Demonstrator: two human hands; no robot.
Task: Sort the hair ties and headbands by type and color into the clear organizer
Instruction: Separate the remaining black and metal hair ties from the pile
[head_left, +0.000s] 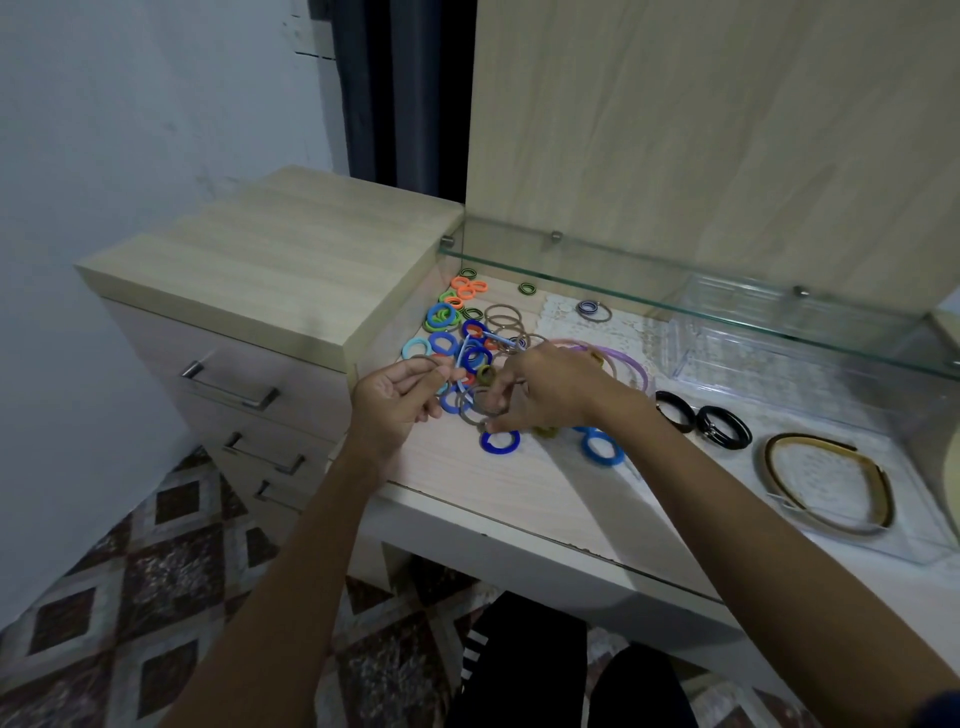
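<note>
A heap of hair ties (470, 332) in blue, orange, green and grey lies on the dressing table top (498, 483). My left hand (395, 402) is raised palm up and pinches a thin grey hair tie (423, 359) between thumb and fingers. My right hand (545, 389) reaches into the heap and pinches another grey tie (480, 410). A dark blue tie (500, 440) and a light blue tie (602, 449) lie just in front of it. A purple headband (631, 361) shows behind my right hand. The clear organizer (769, 358) stands at the right under the glass shelf.
A glass shelf (675, 291) juts over the back of the table. Black headbands (701, 418) and a gold and black headband (831, 480) lie at the right. A wooden drawer unit (270, 270) stands on the left, with a patterned rug (156, 597) below.
</note>
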